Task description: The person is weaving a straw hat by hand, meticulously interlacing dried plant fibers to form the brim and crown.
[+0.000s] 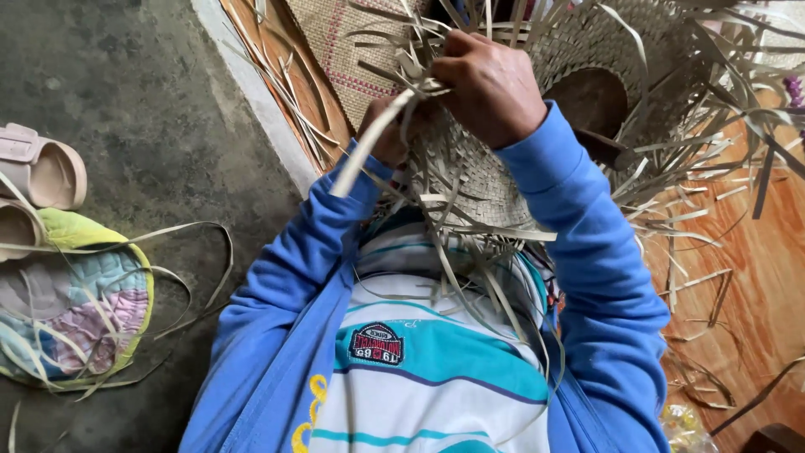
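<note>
Straw strips [436, 180] pinched by both hands [453, 96].

Two hands [490, 84], one woven hat [537, 109], two sandals [42, 172], one quilted mat [75, 302].

Dark oval badge w/ red-white print [376, 344] on striped shirt chest [436, 369].

Blue open jacket [277, 335] with long sleeves over a white, teal-striped shirt [428, 377] bearing a chest patch
</note>
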